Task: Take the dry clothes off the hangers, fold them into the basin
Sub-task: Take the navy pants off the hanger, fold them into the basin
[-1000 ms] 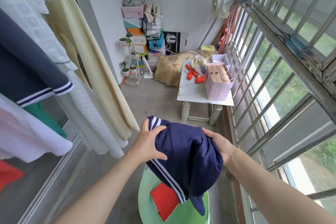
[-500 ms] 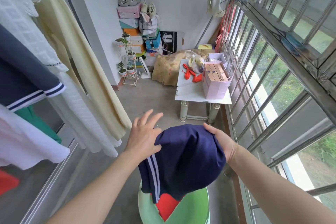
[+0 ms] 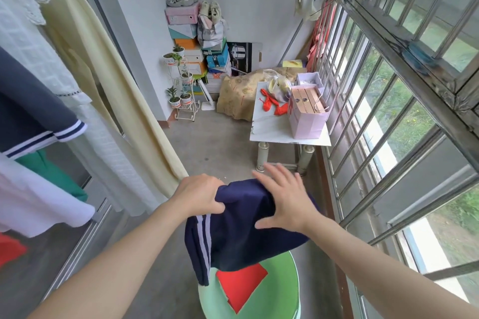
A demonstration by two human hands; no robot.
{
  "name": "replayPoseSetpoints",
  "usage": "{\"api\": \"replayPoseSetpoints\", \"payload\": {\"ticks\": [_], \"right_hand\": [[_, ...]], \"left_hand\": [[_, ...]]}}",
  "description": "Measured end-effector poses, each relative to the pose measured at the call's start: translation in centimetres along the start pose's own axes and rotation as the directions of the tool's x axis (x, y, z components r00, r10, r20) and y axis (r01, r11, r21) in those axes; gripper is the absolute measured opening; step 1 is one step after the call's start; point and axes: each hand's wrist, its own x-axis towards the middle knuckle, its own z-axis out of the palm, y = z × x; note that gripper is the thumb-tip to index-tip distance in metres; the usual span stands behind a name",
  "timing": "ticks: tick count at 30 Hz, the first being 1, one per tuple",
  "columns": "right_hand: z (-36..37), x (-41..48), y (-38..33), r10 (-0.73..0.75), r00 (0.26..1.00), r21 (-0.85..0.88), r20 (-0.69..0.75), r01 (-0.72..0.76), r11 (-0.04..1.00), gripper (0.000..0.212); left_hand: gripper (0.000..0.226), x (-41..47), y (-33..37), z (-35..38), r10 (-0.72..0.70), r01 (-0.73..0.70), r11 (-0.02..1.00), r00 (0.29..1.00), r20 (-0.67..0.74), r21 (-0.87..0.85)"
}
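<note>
navy garment (image 3: 243, 230): folded, white-striped hem | left hand (image 3: 199, 195) grips edge | right hand (image 3: 282, 202) fingers spread flat on it

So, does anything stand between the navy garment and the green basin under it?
Nothing visible does. The navy garment hangs directly over the green basin; only a folded red garment lies inside.

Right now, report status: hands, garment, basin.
Left hand grips the navy white-striped garment; right hand flat on it. Garment held above the green plastic basin, red folded cloth inside. Nothing between them.
</note>
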Motion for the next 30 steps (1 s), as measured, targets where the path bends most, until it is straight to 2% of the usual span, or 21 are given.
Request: {"api": "replayPoseSetpoints", "payload": {"ticks": [1, 3, 6, 8, 10, 12, 13, 14, 15, 16, 17, 18, 19, 20, 22, 24, 25, 27, 28, 29, 30], "right_hand": [[0.4, 0.2, -0.6, -0.064, 0.998, -0.053, 0.025, 0.065, 0.996, 0.108], [0.9, 0.7, -0.7, -0.09, 0.996, -0.089, -0.001, 0.089, 0.992, 0.085], [0.2, 1.4, 0.3, -0.09, 0.996, 0.033, 0.021, 0.089, 0.995, 0.027], [-0.1, 1.6, 1.0, -0.175, 0.982, 0.157, 0.074, 0.162, 0.974, 0.023], [-0.7, 1.6, 1.3, -0.16, 0.977, 0.343, 0.144, 0.102, 0.934, 0.028], [-2.0, 1.5, 1.4, -0.074, 0.956, 0.554, 0.284, -0.101, 0.826, 0.029], [-2.6, 1.5, 1.4, -0.057, 0.937, 0.653, 0.345, -0.196, 0.732, 0.033], [-3.1, 1.6, 1.5, -0.049, 0.924, 0.736, 0.38, -0.27, 0.621, 0.037], [-3.5, 1.7, 1.6, -0.027, 0.914, 0.795, 0.405, -0.338, 0.503, 0.043], [-3.8, 2.0, 1.7, 0.003, 0.909, 0.838, 0.417, -0.385, 0.387, 0.05], [-4.0, 2.3, 2.0, 0.033, 0.897, 0.855, 0.44, -0.43, 0.29, 0.057], [-4.3, 2.5, 2.1, 0.054, 0.881, 0.855, 0.47, -0.47, 0.221, 0.061], [-4.6, 2.6, 2.2, 0.051, 0.86, 0.844, 0.508, -0.508, 0.17, 0.06], [-4.9, 2.6, 2.3, 0.047, 0.841, 0.83, 0.539, -0.54, 0.139, 0.055], [-5.3, 2.1, 2.6, 0.052, 0.798, 0.794, 0.6, -0.602, 0.083, 0.051], [-5.3, 1.3, 3.3, 0.052, 0.782, 0.782, 0.621, -0.623, 0.029, 0.055], [-5.1, 1.2, 3.8, 0.061, 0.807, 0.808, 0.587, -0.589, 0.007, 0.058], [-5.5, 0.5, 4.1, 0.151, 0.882, 0.892, 0.447, -0.453, 0.006, 0.048], [-5.5, 0.3, 4.2, 0.276, 0.886, 0.924, 0.373, -0.383, -0.021, 0.034], [-5.1, -0.1, 4.7, 0.386, 0.866, 0.947, 0.319, -0.307, -0.095, 0.026], [-4.3, -0.3, 5.0, 0.475, 0.831, 0.957, 0.288, -0.229, -0.18, 0.026]], "left_hand": [[0.021, 0.0, 0.1, -0.1, 0.013, -0.013, 1.0, 1.0, 0.005, 0.003], [0.018, 0.0, 0.3, -0.1, 0.042, -0.042, 0.999, 0.999, 0.018, 0.017], [0.019, -0.2, -0.2, 0.3, 0.027, -0.027, 0.999, 0.999, 0.023, -0.033], [0.019, -0.5, -1.0, 0.6, -0.002, 0.014, 0.978, 0.998, 0.06, -0.206], [0.016, -1.1, -1.8, 0.5, 0.017, 0.05, 0.854, 0.992, 0.124, -0.519], [0.023, -1.7, -2.6, -0.2, 0.025, 0.065, 0.658, 0.994, 0.108, -0.75], [0.029, -1.9, -3.1, -0.4, -0.004, 0.059, 0.533, 0.998, 0.068, -0.844], [0.036, -2.1, -3.4, -0.6, -0.056, 0.035, 0.357, 0.998, 0.016, -0.933], [0.042, -2.2, -3.6, -0.5, -0.125, 0.026, 0.119, 0.992, 0.011, -0.993], [0.043, -2.2, -3.5, -0.2, -0.172, 0.039, -0.147, 0.983, 0.064, -0.988], [0.041, -2.1, -3.2, 0.6, -0.168, 0.087, -0.35, 0.974, 0.154, -0.933], [0.044, -2.2, -2.7, 1.4, -0.121, 0.168, -0.464, 0.96, 0.251, -0.87], [0.054, -2.2, -2.1, 2.3, -0.064, 0.249, -0.474, 0.947, 0.315, -0.845], [0.063, -2.2, -1.7, 3.1, -0.001, 0.324, -0.433, 0.933, 0.36, -0.841], [0.074, -2.6, -1.2, 3.7, 0.116, 0.429, -0.293, 0.903, 0.414, -0.854], [0.078, -2.7, -1.3, 4.2, 0.171, 0.437, -0.158, 0.896, 0.411, -0.886], [0.073, -2.7, -1.3, 4.3, 0.14, 0.415, -0.112, 0.906, 0.399, -0.903], [0.06, -2.6, -1.0, 4.2, 0.054, 0.372, -0.147, 0.928, 0.368, -0.916], [0.057, -2.5, -0.9, 4.1, 0.015, 0.34, -0.211, 0.939, 0.345, -0.917], [0.053, -2.3, -0.9, 4.1, -0.021, 0.299, -0.288, 0.948, 0.319, -0.91], [0.048, -2.0, -0.9, 4.1, -0.057, 0.256, -0.367, 0.953, 0.296, -0.894]]}}
